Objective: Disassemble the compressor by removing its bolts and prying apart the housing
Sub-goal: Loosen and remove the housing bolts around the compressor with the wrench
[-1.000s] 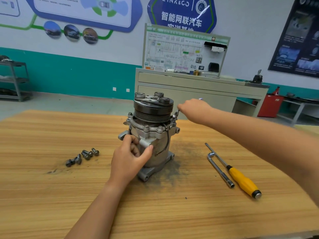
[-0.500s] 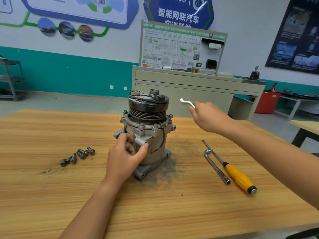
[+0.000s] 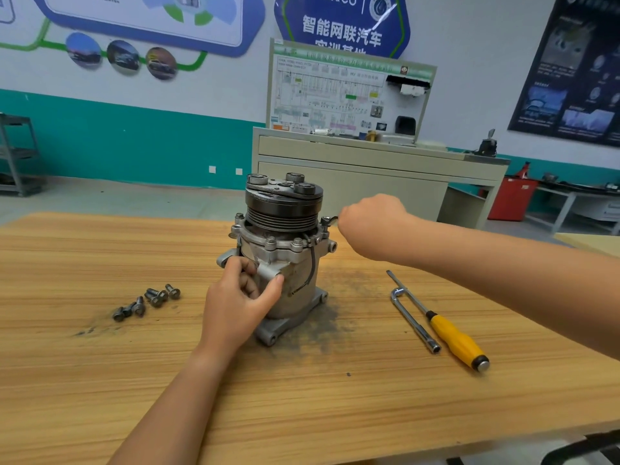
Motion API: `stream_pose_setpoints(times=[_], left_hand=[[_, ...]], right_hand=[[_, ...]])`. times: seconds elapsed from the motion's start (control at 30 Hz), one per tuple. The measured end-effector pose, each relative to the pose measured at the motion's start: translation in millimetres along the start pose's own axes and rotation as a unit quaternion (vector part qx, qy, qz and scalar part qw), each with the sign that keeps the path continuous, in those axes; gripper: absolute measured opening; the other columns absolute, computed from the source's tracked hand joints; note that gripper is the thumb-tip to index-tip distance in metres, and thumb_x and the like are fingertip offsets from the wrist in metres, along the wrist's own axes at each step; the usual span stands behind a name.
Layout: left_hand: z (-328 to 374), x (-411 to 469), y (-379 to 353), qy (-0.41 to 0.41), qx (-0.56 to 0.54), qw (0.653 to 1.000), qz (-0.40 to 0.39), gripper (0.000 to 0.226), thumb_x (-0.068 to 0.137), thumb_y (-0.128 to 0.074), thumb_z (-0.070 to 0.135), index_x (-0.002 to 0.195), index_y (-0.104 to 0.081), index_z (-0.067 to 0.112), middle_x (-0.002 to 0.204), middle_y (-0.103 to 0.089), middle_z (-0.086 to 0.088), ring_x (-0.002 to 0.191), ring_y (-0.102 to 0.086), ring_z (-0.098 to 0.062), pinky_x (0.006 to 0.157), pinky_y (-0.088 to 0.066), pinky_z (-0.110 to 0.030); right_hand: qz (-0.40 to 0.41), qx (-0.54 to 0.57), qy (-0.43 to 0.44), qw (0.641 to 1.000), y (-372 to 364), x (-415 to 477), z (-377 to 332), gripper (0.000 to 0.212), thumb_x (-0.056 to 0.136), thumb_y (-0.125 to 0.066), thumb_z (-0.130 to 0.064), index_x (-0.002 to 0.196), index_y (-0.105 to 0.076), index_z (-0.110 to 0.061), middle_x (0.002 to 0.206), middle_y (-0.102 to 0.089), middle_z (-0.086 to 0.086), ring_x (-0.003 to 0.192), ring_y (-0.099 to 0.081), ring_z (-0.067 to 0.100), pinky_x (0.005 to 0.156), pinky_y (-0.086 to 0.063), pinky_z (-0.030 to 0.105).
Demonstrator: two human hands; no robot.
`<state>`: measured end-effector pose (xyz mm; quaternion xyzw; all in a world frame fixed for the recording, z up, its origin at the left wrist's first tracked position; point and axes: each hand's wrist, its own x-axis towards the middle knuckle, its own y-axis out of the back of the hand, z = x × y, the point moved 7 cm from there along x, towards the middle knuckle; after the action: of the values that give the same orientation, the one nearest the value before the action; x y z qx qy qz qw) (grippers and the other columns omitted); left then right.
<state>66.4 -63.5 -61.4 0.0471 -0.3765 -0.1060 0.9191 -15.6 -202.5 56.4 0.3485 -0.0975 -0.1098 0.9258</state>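
Our left hand [image 3: 235,303] hugs the compressor [image 3: 285,260] tight. Our right hand [image 3: 369,219], at 3 o'clock, curls round a little key [image 3: 332,219] at a bolt [image 3: 324,220]. We should turn slowly.

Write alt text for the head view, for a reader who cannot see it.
A person's left hand grips an upright compressor on a wooden table while the right hand holds a small wrench at a flange bolt. Loose bolts lie left of it; a yellow-handled screwdriver and an L-shaped socket wrench lie right.

Wooden table [image 3: 100,380] with upright compressor [image 3: 297,263], loose bolts [image 3: 147,302], socket wrench [image 3: 414,320], yellow-handled screwdriver [image 3: 453,337], dark grime [image 3: 335,318].
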Motion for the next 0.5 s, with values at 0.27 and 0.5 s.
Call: stream_pose_setpoints(times=[0.27,0.5], left_hand=[[1.5,0.1,-0.6,-0.009,0.002,1.000,-0.002,0.028,0.072,-0.067,0.038,0.076,-0.041,0.028,0.046,-0.043,0.008,0.044,-0.043,-0.006,0.044,-0.031,-0.013],[-0.2,0.8,-1.2,-0.007,0.000,1.000,-0.004,0.028,0.071,-0.065,0.041,0.077,-0.042,0.028,0.047,-0.043,0.009,0.045,-0.043,-0.006,0.044,-0.032,-0.016]], right_hand=[[-0.028,-0.044,0.036,0.998,3.0,2.8,-6.1,0.019,0.091,-0.038,-0.005,0.103,-0.053,-0.008,0.063,-0.037,0.002,0.054,-0.039,0.017,0.041,-0.028,0.026],[-0.008,-0.024,0.029,0.999,-4.6,3.2,-0.9,0.003,0.092,-0.038,-0.006,0.091,-0.040,-0.008,0.061,-0.038,0.001,0.049,-0.035,0.014,0.040,-0.023,0.025]])
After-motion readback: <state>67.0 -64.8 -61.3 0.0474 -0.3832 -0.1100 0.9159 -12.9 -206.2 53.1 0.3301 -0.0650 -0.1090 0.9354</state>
